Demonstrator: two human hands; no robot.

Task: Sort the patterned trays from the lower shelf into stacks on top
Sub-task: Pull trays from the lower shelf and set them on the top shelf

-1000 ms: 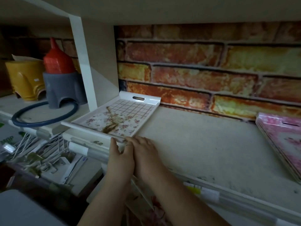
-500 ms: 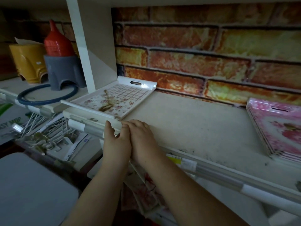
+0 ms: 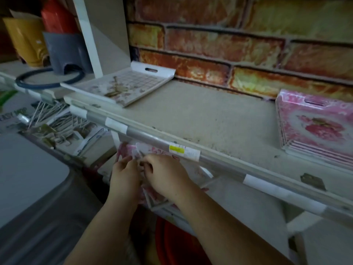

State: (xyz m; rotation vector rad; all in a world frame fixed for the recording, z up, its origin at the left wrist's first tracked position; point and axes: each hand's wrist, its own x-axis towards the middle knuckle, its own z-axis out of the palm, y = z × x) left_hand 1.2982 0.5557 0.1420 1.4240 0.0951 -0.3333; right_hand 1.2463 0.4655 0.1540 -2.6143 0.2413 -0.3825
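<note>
A white tray with a grid and branch pattern (image 3: pixel 122 86) lies on the top shelf (image 3: pixel 200 119) at its left end. A stack of pink rose trays (image 3: pixel 315 127) sits on the same shelf at the right. Below the shelf's front rail, more pink patterned trays (image 3: pixel 152 150) stand on edge on the lower shelf. My left hand (image 3: pixel 124 176) and my right hand (image 3: pixel 164 175) are both at the top edges of these trays, fingers curled among them. Whether either hand grips a tray is hidden.
A white upright divider (image 3: pixel 89 35) stands left of the grid tray. Beyond it are a grey holder (image 3: pixel 65 52), a yellow container (image 3: pixel 24 41) and a blue ring (image 3: pixel 49 79). Packaged wire goods (image 3: pixel 57 127) hang lower left. A red tub (image 3: pixel 177 243) sits below.
Both hands dropped from the top shelf's front edge to the trays standing on the lower shelf. The view tilted down and shifted right.
</note>
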